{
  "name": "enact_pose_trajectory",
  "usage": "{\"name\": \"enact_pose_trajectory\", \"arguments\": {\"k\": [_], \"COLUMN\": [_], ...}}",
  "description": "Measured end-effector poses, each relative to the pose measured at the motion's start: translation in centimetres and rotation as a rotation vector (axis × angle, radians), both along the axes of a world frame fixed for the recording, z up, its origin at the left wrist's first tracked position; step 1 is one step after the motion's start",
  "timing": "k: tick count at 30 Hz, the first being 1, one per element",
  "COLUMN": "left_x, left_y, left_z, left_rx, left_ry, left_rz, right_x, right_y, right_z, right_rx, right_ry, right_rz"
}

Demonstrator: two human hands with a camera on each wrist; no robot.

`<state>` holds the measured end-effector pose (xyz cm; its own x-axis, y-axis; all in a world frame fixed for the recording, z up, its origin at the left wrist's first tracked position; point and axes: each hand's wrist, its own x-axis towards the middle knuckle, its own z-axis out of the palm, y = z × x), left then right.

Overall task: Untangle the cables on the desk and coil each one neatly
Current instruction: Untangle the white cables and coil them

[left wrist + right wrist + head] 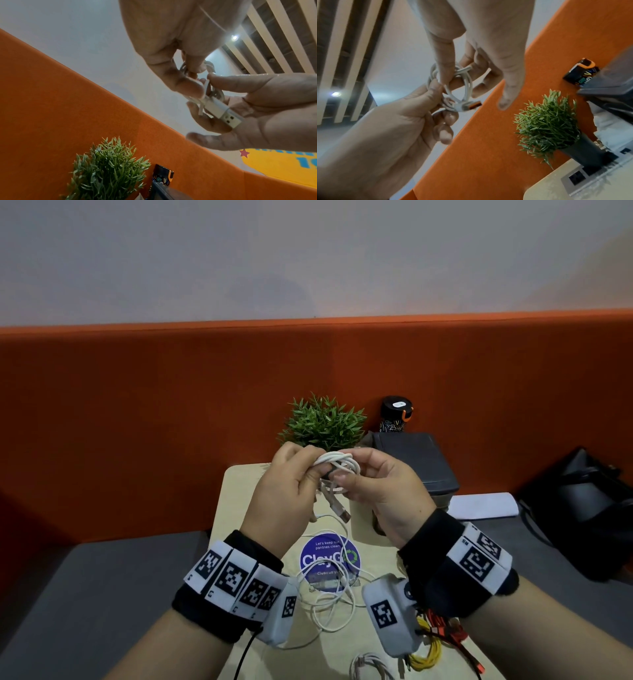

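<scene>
Both wrists, wrapped in black bands with white square-code tags, fill the near edge of the head view. Above them the left hand (286,491) and the right hand (380,491) meet in mid-air over the pale beige table (236,508), each pinching the same small coiled white USB cable (337,465) with curled fingers and thumb. Its silver-tipped white plug (223,115) lies across the right palm in the left wrist view. One loose end dangles below the coil toward the table (how far it runs I cannot tell). A tangle of loose white cables (329,594) lies on the table between the wrists, partly over a round blue sticker (325,556). Yellow and orange cables (435,642) sit bunched near the right wrist. Behind stand a small green potted plant (323,422) and a dark patterned bottle (395,414), against an orange partition (137,422).
</scene>
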<state>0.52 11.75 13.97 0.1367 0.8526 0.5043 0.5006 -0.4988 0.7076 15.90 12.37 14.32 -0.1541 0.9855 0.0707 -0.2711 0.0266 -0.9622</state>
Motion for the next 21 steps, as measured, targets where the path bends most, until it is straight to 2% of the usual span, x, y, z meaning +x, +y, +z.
{"name": "enact_pose_trajectory", "arguments": {"k": [5,9,15,18,21], "left_x": [0.2,0.0,0.3,0.6,0.8], "left_y": [-0.2,0.0,-0.2,-0.3,-0.3], "left_z": [0.2,0.2,0.1,-0.2,-0.5], "left_rx": [-0.039,-0.046,-0.029,0.027,0.074], "left_ry": [-0.075,-0.125,-0.085,-0.006,0.022], "left_rz": [-0.036,0.014,0.034,0.072,0.094], "right_x": [0.0,0.1,-0.1,-0.4,-0.6], "right_y": [-0.1,-0.1,-0.2,-0.2,-0.1], "right_z": [-0.3,-1.0,-1.2,-1.0,-1.0], "right_rx": [-0.037,-0.068,-0.139,-0.146,-0.2], "right_ry": [0.013,-0.057,-0.063,-0.084,-0.08], "right_rz": [-0.03,-0.022,0.0,-0.036,0.0]}}
